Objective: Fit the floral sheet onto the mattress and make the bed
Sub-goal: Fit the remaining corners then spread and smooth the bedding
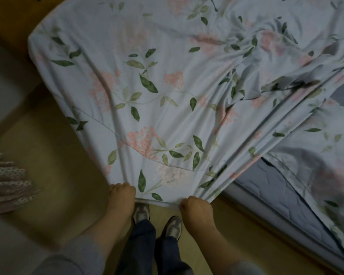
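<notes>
Pale-blue floral sheet (151,92), soft and light, is gripped at its hem by the left hand (121,197) and right hand (196,210), fingers (127,188) curled tight; the mattress (276,195) corner lies bare.

The sheet (167,96) lies over the mattress (276,199), whose near right edge is uncovered. The left grip (121,195) and the right grip (197,209) hold the sheet's near hem side by side, above the floor (57,155). Well left lies a pile of cloth (6,183).

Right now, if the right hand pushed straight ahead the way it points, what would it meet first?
The floral sheet it grips, stretched just ahead of the right hand; the mattress probably lies behind it, though depth is unclear.
</notes>
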`<state>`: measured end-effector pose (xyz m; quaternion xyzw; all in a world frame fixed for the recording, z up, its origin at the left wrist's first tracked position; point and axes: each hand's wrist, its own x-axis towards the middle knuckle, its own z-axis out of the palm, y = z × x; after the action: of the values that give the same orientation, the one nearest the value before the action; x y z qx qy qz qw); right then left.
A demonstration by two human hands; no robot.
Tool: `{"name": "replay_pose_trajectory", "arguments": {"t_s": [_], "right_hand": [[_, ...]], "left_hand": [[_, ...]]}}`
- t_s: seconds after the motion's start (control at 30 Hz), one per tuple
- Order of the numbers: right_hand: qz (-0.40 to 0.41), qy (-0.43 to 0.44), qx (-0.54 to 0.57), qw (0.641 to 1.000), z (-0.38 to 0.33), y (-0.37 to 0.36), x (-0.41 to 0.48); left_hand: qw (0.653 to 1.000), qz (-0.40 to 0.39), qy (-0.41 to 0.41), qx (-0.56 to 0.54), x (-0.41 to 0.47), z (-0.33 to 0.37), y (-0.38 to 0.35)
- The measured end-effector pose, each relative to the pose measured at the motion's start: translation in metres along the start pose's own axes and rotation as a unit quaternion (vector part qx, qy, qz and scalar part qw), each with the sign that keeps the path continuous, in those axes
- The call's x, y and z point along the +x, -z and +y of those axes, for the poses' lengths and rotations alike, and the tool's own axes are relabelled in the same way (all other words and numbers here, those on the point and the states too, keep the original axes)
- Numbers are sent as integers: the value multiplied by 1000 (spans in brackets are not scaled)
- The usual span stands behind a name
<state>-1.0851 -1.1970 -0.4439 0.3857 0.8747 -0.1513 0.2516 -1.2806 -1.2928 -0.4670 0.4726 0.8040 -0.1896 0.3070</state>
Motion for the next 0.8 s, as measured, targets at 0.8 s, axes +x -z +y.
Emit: {"name": "replay_pose_trajectory", "arguments": {"t_s": [0.8], "right_hand": [[71, 12, 168, 983, 5, 191, -41]], "left_hand": [[954, 143, 92, -247, -111, -7, 139]]}}
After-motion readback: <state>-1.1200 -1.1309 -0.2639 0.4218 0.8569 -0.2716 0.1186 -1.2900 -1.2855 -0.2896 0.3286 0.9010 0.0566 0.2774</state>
